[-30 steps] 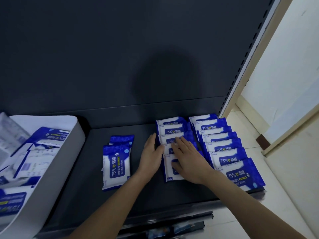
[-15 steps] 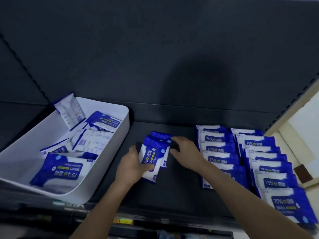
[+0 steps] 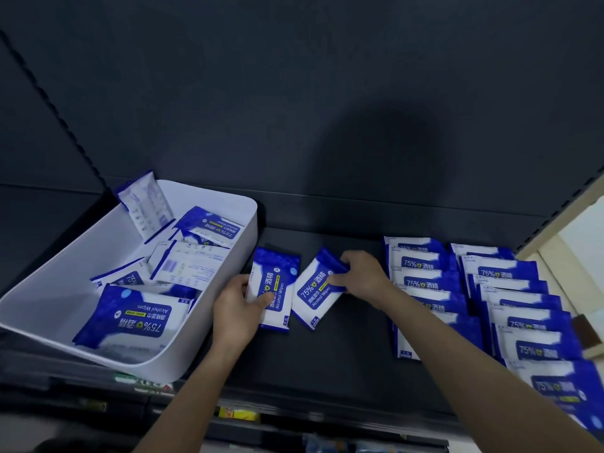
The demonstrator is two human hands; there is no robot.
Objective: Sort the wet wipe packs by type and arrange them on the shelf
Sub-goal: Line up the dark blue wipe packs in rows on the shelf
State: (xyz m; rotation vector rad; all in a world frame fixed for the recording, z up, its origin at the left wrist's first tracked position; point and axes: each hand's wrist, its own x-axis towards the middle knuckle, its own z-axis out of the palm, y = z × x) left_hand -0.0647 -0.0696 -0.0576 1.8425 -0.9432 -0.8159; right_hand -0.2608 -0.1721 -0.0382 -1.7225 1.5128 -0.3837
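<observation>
Head view, step: judged as laying two small alcohol wipe packs out as a fresh row on the shelf (image 3: 343, 364), just right of the white bin (image 3: 225, 308).
Left hand (image 3: 237, 305): clamped on the upright pack (image 3: 274, 289) nearest the bin, thumb across its face, fingers hidden behind its bin-side edge.
Right hand (image 3: 362, 276): pinching the top corner of the tilted pack (image 3: 318, 289), one place further right of the bin.
Other task things: loose packs (image 3: 130, 322) lying jumbled inside the bin; two overlapped rows of larger packs (image 3: 421, 282) well to the right of the bin.
Doing it well: square the tilted pack to its upright neighbour, labels facing the same way; keep both small packs apart from the larger rows, since probably a different type; overlap later packs as in those rows.
Risk: slick film, so a corner pinch may let the pack swing or slip; better a flat press once down.
Change from half a second earlier: the two small packs then lay overlapped in one pile right of the bin, now pulled apart side by side, the right one turned askew.
Change from one second earlier: both hands then on the nearer large row, now nearer the bin.
</observation>
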